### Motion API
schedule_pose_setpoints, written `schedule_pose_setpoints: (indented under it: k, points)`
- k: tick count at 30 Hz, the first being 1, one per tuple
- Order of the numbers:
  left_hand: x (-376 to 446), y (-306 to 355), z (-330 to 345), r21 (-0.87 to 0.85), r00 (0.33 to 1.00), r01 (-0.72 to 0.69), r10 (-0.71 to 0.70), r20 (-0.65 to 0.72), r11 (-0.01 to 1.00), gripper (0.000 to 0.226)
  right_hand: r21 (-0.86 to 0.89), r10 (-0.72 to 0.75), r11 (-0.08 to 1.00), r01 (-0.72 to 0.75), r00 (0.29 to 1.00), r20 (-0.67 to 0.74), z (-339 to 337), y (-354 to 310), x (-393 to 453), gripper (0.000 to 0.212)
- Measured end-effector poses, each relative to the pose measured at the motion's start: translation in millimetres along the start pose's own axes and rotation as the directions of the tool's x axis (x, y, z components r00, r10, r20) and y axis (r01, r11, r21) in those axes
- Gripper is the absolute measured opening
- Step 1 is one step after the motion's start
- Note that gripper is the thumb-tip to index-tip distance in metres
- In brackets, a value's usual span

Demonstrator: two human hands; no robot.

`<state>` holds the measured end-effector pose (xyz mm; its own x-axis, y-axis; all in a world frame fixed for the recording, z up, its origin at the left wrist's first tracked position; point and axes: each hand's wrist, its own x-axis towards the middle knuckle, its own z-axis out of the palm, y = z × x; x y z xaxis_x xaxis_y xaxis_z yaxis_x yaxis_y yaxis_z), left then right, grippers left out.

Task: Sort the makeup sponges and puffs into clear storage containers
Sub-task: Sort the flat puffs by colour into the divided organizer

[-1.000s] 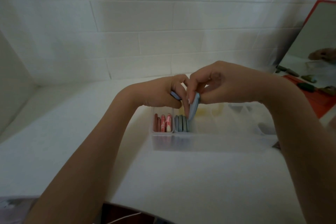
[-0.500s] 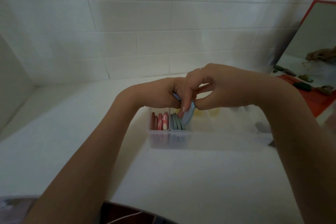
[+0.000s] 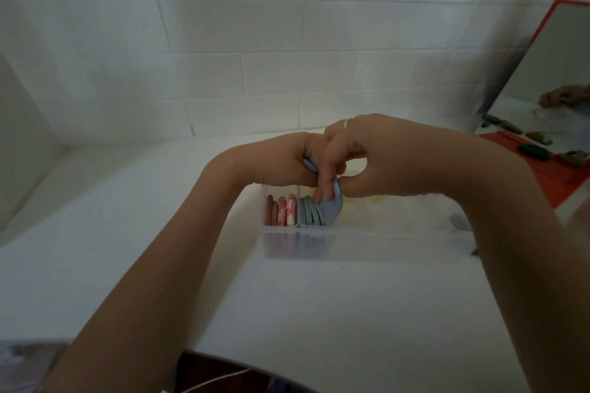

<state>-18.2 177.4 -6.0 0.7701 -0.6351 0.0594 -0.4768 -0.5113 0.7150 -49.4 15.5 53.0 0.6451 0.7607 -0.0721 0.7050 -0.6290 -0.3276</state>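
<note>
Head view: R hand (image 3: 376, 166) pinches a blue puff (image 3: 333, 206) btw thumb & fingers, its lower edge down in the 2nd compartment of the clear container (image 3: 351, 244), leaning vs the row of grey-blue puffs (image 3: 311, 212) standing on edge there. L hand (image 3: 287, 164), fingers curled, grips another blue puff (image 3: 309, 165) just above the container. Red/pink puffs (image 3: 281, 210) stand in the leftmost compartment. Container sits on white counter (image 3: 287, 313); red-framed mirror (image 3: 562, 80) at far right

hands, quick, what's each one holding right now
Left hand: fingers curled round a blue puff.
Right hand: pinching another blue puff, its lower edge in the clear container beside the blue stack.
</note>
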Motion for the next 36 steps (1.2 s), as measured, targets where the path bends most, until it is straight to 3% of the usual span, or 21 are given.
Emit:
schedule_pose_setpoints:
  k: [6, 14, 19, 21, 25, 29, 32, 36]
  points:
    - [0.9, -4.4, -0.5, 0.006, 0.999, 0.039, -0.039, -0.016, 0.999, 0.035, -0.085, 0.055, 0.995, -0.049, 0.996, 0.064, 7.4, -10.0, 6.5, 0.027]
    - [0.6, -11.0, -3.1, -0.089, 0.996, -0.025, 0.017, -0.090, 0.996, 0.031, -0.050, 0.129, 0.991, -0.124, 0.984, 0.122, 8.0, -2.1, 7.7, 0.030]
    - [0.6, -12.7, -3.9, -0.128, 0.993, -0.008, -0.008, -0.120, 0.992, 0.046, -0.020, 0.072, 0.997, -0.074, 0.996, -0.055, 14.3, 2.3, 10.7, 0.024]
    - [0.5, -12.0, -3.8, -0.143, 0.993, -0.007, -0.010, -0.119, 0.990, 0.052, -0.018, 0.072, 0.997, -0.073, 0.996, -0.045, 16.3, 1.5, 10.8, 0.024]
    - [0.2, -12.8, -3.0, -0.128, 0.994, -0.003, -0.012, -0.111, 0.992, 0.033, -0.029, 0.132, 0.991, -0.130, 0.986, 0.105, 10.2, -0.7, 6.9, 0.021]
    - [0.3, -14.2, -4.1, -0.114, 0.992, 0.030, -0.043, -0.118, 0.993, 0.017, 0.057, 0.195, 0.979, -0.198, 0.979, 0.064, 9.3, 1.0, 8.1, 0.020]
    - [0.3, -12.1, -4.5, -0.101, 0.992, 0.030, -0.041, -0.115, 0.994, 0.035, -0.046, 0.177, 0.983, -0.176, 0.984, 0.021, 16.1, -3.0, 13.5, 0.009]
    - [1.0, -15.4, -5.9, -0.077, 0.992, 0.042, -0.051, -0.112, 0.996, 0.044, -0.325, 0.207, 0.924, -0.203, 0.978, -0.023, 26.0, -13.3, 11.5, 0.026]
